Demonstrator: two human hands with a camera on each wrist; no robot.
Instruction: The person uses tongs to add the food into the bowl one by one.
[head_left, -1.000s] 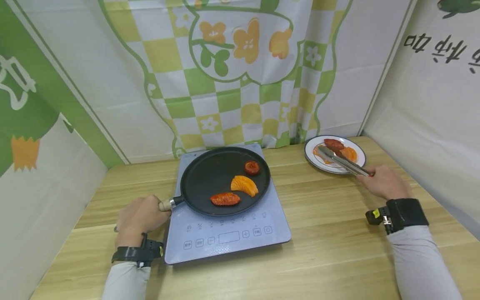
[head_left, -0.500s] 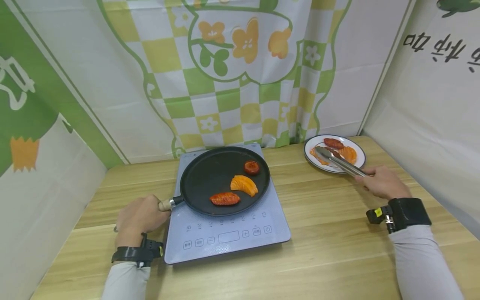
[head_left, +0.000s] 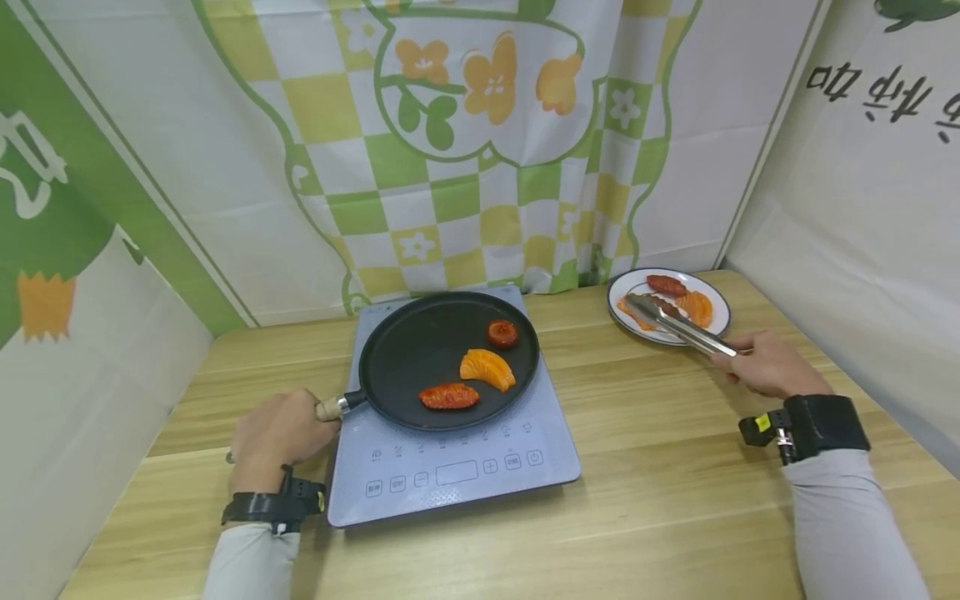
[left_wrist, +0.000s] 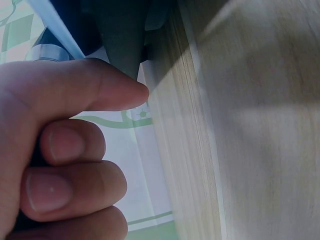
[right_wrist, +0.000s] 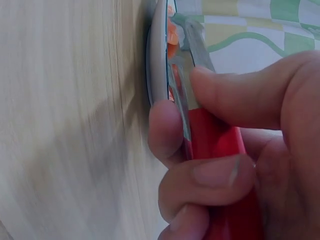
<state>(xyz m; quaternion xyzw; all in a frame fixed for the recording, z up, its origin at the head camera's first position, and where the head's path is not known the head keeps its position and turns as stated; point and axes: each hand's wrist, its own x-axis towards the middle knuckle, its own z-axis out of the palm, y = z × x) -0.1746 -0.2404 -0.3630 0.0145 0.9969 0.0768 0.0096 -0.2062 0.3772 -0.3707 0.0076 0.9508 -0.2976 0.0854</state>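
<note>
Three foods (head_left: 487,369) sit in the pan (head_left: 420,342), more on the plate (head_left: 617,300); left hand (head_left: 277,433) grips handle (head_left: 330,409), right hand (head_left: 772,367) tongs (head_left: 693,335).

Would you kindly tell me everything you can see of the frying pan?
The frying pan is round, black and shallow, with a low rim. It rests on the pale grey cooker, its handle angled toward the person's left. The handle looks wooden, with a silver-coloured collar; the left hand grips it, hiding much of it. On the pan lie a round red piece, an orange slice and a long reddish piece.
</note>
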